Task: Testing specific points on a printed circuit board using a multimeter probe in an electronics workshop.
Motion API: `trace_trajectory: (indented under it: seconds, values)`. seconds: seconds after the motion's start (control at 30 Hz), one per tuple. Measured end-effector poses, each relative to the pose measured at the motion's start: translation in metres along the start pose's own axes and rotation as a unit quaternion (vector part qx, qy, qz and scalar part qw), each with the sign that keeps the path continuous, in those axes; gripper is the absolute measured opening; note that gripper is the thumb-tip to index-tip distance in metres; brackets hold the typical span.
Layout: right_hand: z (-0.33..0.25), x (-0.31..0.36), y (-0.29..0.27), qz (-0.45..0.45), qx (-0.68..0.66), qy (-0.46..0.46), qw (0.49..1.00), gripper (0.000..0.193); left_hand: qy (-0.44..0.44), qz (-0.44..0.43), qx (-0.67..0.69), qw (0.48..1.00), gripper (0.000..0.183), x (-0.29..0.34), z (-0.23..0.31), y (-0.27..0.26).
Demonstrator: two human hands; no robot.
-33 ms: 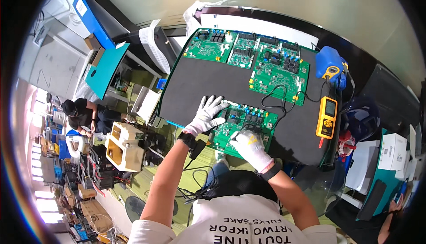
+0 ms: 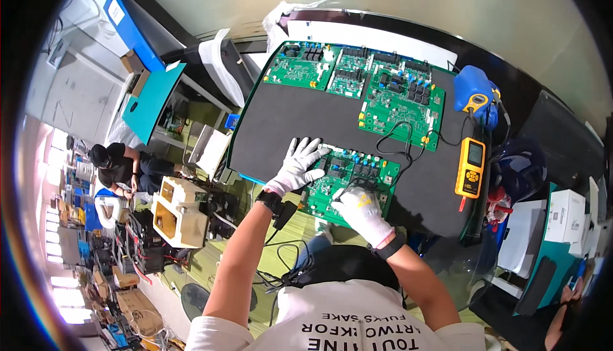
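Observation:
A green circuit board (image 2: 317, 199) lies near the front edge of the dark mat, with blue and black components along its far side. My left hand (image 2: 299, 164), in a white glove, rests at the board's left edge with its fingers spread. Over the lower right part of the board, my gloved right hand (image 2: 364, 212) has its fingers curled together and pointing down. A black cable (image 2: 408, 153) runs from the right toward it; whatever the fingers grip is hidden. To the right lies an orange handheld meter (image 2: 471, 167) with a small screen.
More green boards, one at the far left (image 2: 297, 67), a narrow one (image 2: 349, 73) and a large one (image 2: 403, 102), lie along the back of the mat (image 2: 274, 118). A blue device (image 2: 476, 92) stands at the back right corner. Another person (image 2: 121, 166) sits at the left.

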State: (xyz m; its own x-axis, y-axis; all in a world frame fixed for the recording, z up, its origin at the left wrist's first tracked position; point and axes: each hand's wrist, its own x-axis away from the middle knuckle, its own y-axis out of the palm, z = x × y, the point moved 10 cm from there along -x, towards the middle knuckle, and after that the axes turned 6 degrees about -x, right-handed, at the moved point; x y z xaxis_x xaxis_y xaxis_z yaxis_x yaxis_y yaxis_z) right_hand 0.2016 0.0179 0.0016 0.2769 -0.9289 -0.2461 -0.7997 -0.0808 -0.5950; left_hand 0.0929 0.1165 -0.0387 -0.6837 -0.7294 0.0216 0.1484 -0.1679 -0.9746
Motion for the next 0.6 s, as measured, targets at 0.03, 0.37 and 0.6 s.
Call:
trace_trajectory:
  seconds: [0.03,0.37,0.6]
  values:
    - [0.002,0.000,0.000,0.008,-0.010,0.012,1.000,0.013,0.006,-0.001,-0.009,1.000,0.067,-0.003,0.000,0.001]
    - [0.009,0.008,-0.008,0.021,0.001,0.122,0.992,0.015,0.035,0.085,0.029,0.995,0.053,-0.006,0.012,-0.013]
    - [0.012,-0.022,-0.039,0.118,-0.044,0.125,0.984,0.017,0.095,0.016,0.089,0.991,0.055,-0.011,0.002,-0.009]
